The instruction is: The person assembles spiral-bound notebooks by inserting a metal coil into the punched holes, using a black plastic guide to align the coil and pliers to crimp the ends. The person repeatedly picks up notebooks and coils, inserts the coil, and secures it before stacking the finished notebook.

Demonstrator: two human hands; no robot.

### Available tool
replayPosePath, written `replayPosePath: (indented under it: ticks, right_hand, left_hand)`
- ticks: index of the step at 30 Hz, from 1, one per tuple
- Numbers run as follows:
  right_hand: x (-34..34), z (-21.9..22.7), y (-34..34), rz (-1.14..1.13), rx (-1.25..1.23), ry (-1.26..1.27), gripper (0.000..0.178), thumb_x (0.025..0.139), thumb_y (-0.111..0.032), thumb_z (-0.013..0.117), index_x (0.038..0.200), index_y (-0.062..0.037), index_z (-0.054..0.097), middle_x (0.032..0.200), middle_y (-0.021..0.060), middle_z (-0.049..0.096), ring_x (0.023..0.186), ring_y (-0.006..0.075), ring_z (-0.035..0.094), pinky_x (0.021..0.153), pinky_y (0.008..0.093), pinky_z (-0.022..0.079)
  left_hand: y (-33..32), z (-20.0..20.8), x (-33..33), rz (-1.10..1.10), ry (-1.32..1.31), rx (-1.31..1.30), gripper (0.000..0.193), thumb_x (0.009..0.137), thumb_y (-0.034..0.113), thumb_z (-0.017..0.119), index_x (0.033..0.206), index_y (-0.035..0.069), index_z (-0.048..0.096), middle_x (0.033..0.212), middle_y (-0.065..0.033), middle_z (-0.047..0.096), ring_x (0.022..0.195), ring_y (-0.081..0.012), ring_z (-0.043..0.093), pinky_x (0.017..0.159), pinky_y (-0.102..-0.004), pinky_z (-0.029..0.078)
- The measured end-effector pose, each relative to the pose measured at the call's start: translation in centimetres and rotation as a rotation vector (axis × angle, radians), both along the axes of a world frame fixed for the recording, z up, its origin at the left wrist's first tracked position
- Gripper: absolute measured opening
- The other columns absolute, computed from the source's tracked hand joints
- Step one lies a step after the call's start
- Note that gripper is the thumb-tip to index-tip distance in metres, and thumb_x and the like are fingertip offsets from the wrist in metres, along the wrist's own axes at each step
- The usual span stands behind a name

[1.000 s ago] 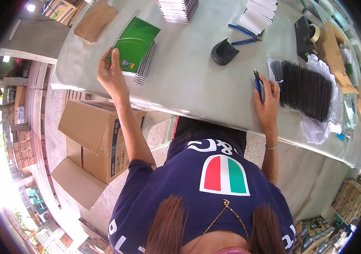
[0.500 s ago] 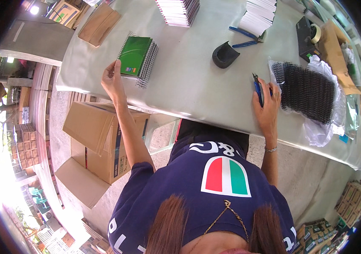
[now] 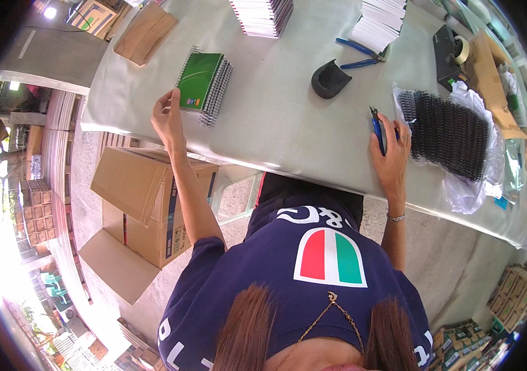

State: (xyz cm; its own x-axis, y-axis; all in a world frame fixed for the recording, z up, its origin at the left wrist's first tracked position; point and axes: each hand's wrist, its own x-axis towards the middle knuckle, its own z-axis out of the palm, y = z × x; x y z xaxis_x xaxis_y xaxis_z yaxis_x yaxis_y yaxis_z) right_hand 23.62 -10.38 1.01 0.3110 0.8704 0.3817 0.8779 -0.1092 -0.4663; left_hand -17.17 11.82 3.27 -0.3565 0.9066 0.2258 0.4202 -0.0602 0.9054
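- Two hands rest on the pale grey surface (image 3: 288, 117), well apart from each other.
- The left hand (image 3: 167, 117) lies at the near left edge, fingers half curled; its fingertips touch the lower left corner of a small stack of green spiral-bound notebooks (image 3: 204, 83). It closes on nothing.
- This stack lies flat, its wire spines on the right side.
- The right hand (image 3: 390, 151) is closed around a blue-handled cutting tool (image 3: 377, 127), with the dark tip pointing away from the person.
- Just beside this hand, on the right, a bundle of black wire binding coils (image 3: 449, 133) lies on a clear plastic bag (image 3: 470, 191).
- Further away stand a black curved holder (image 3: 329, 79), blue-handled pliers (image 3: 356, 52), two piles of white booklets (image 3: 263, 13) and a black tape dispenser (image 3: 447, 48).
- Under the left edge, an open brown cardboard box (image 3: 146, 204) stands on the floor.
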Motion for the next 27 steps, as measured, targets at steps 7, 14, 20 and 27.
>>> replayPosePath:
  ticks: [7, 14, 20, 27]
  right_hand:
    - [0.0, 0.1, 0.0, 0.000, -0.002, -0.021, 0.047, 0.091, -0.020, 0.064, 0.136, -0.0126, 0.056, 0.123, 0.0174, 0.048, 0.122, 0.0347, 0.046, 0.108, 0.0479, 0.034]
    - [0.0, 0.0, -0.1, -0.013, -0.008, 0.014, 0.048, 0.089, -0.018, 0.066, 0.136, -0.0133, 0.056, 0.121, 0.0165, 0.049, 0.121, 0.0342, 0.046, 0.108, 0.0481, 0.034]
    - [-0.2, 0.3, 0.0, -0.018, -0.018, 0.028, 0.048, 0.089, -0.018, 0.066, 0.136, -0.0139, 0.056, 0.123, 0.0160, 0.049, 0.123, 0.0341, 0.046, 0.108, 0.0483, 0.034]
    - [-0.1, 0.1, -0.2, -0.027, -0.023, 0.019, 0.048, 0.090, -0.018, 0.065, 0.136, -0.0136, 0.057, 0.124, 0.0161, 0.049, 0.123, 0.0343, 0.046, 0.107, 0.0478, 0.034]
  left_hand:
    - [1.5, 2.9, 2.6, -0.045, 0.580, 0.002, 0.087, 0.078, 0.066, 0.073, 0.142, 0.012, 0.051, 0.139, -0.0237, 0.049, 0.130, -0.0402, 0.045, 0.107, -0.0517, 0.037]
    - [5.1, 4.1, 6.4, -0.280, 0.844, -0.360, 0.132, 0.057, 0.086, 0.072, 0.160, 0.024, 0.017, 0.143, -0.0332, 0.038, 0.137, -0.0508, 0.037, 0.109, -0.0617, 0.031]
    - [5.7, 3.7, 6.7, -0.290, 0.897, -0.403, 0.133, 0.056, 0.082, 0.076, 0.161, 0.028, 0.014, 0.142, -0.0345, 0.039, 0.135, -0.0516, 0.040, 0.107, -0.0633, 0.032]
    - [5.9, 3.2, 6.3, -0.276, 0.894, -0.362, 0.129, 0.061, 0.080, 0.075, 0.161, 0.031, 0.011, 0.143, -0.0338, 0.039, 0.133, -0.0517, 0.043, 0.107, -0.0665, 0.031]
